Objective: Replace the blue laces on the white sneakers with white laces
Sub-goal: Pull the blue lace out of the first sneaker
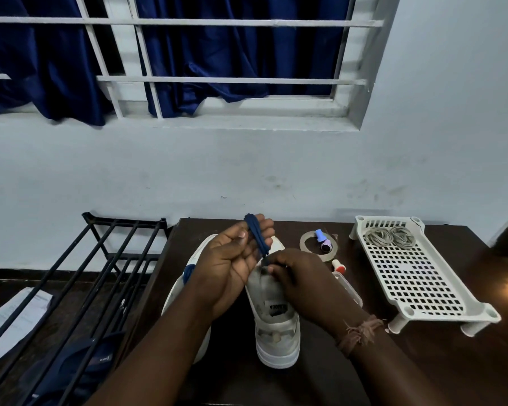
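Observation:
Two white sneakers stand on the dark table, heels toward me. The right sneaker shows its insole and heel. The left sneaker is largely hidden under my left forearm, with a bit of blue lace at its side. My left hand is raised above the shoes, its fingers holding a folded bundle of blue lace. My right hand pinches the lower end of that lace just above the right sneaker's tongue. Coiled white laces lie in the white basket.
A white perforated plastic basket stands at the right of the table. A tape roll and a small capped tube lie beside the shoes. A black metal rack stands left of the table, over papers and a dark shoe. The wall is close behind.

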